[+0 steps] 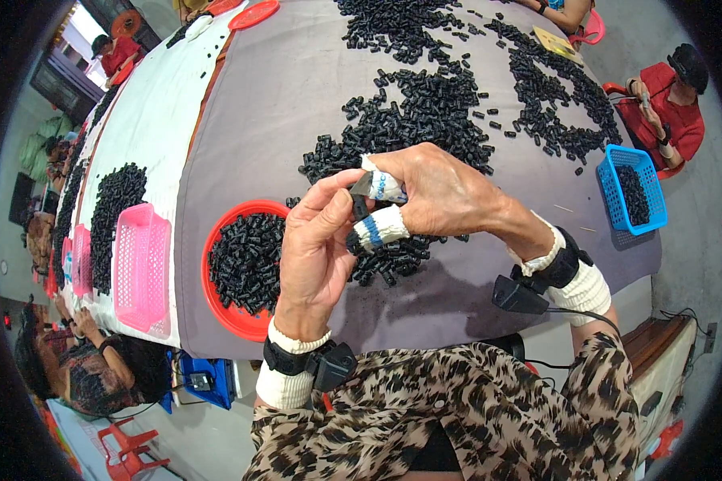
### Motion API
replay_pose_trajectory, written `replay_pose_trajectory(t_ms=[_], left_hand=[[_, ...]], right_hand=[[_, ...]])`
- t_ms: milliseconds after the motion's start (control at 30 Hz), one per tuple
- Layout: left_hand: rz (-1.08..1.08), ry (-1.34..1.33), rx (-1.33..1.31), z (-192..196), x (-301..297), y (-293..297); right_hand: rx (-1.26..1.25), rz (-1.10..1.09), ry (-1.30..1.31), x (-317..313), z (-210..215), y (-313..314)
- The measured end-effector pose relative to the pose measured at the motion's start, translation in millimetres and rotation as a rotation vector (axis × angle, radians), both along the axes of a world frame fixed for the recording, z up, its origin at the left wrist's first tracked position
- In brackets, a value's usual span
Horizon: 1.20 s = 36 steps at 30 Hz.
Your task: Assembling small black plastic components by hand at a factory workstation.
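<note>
Over the near part of the table, both my hands meet at a small black plastic part (358, 205). My left hand (311, 248) grips that part between thumb and fingers, palm turned up. Closed beside it is my right hand (449, 192), its thumb and forefinger wrapped in white cloth bands (382, 228) with blue marks. A dark grey flat pointed piece (363, 185) shows at the right fingertips; its kind is not clear. Behind and below the hands spreads a large pile of similar black parts (425, 112).
A round red tray (208, 276) full of black parts sits left of my hands. Farther left stands a pink basket (122, 272); at the right edge, a blue basket (660, 210) holds black parts. Co-workers sit around, one in a red shirt (650, 120) at right.
</note>
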<state>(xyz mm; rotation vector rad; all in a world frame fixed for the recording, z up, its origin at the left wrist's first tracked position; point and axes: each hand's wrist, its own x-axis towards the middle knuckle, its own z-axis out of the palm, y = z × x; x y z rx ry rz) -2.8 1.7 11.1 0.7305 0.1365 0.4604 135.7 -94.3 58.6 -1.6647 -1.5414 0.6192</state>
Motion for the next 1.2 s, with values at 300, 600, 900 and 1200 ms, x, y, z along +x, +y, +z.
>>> replay_pose_trajectory(t_ms=[300,600,900,1200], left_hand=[[0.01,0.029,0.01,1,-2,0],[-0.003,0.014,0.002,1,0,-1],[-0.016,0.025,0.035,-2,0,1],[-0.083,-0.106,-0.098,-3,2,0]], right_hand=[[-0.011,0.001,-0.018,-1,0,-1],[0.007,0.006,-0.007,0,-4,-1],[-0.023,0.057,0.109,0,-6,-2],[0.015,0.0,0.096,-1,2,-4]])
